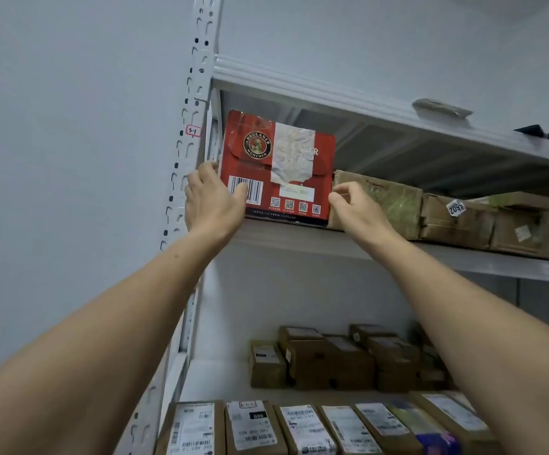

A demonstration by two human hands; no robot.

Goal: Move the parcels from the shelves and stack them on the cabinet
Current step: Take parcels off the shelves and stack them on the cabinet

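A red Paulaner box (278, 165) with a barcode and white tape stands at the left end of an upper shelf (316, 236). My left hand (212, 201) wraps its lower left corner, thumb across the barcode. My right hand (353, 210) pinches its lower right edge with curled fingers. Both arms reach upward. The box's base rests on the shelf. Brown taped parcels (394, 203) sit to its right. The cabinet is out of view.
A white slotted upright (189, 136) stands left of the box, beside a bare wall. A higher shelf (365, 103) hangs overhead. Lower shelves hold several brown cartons (332, 359) and a front row of labelled parcels (253, 428).
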